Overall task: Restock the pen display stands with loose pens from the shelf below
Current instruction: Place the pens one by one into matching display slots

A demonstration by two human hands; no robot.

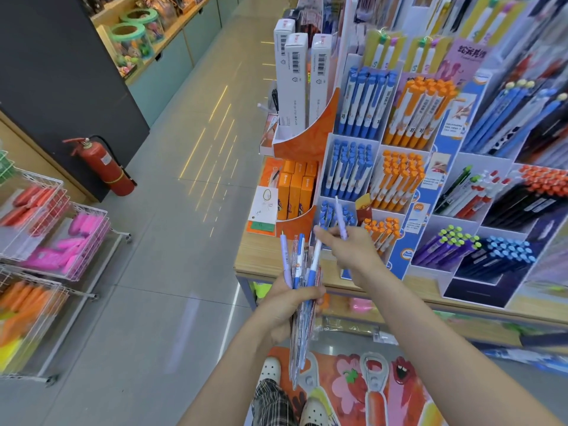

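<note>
My left hand (290, 302) grips a bundle of loose pens (302, 272), blue, white and lilac, standing upright in front of the shelf edge. My right hand (350, 250) pinches a single lilac pen (340, 218), tilted, just in front of the lowest blue-pen slot (333, 215) of the white tiered display stand (376, 146). That stand holds rows of blue-and-white pens (364, 101) and orange-and-white pens (415, 113). Beside it to the right, another stand (479, 210) carries red, black, purple and dark blue pens.
Orange boxes (296, 192) and tall white boxes (295, 81) stand left of the stand on the wooden shelf (264, 259). A lower shelf (362, 312) lies beneath. Wire baskets (55, 235) of pink and orange items and a fire extinguisher (104, 167) sit across the aisle.
</note>
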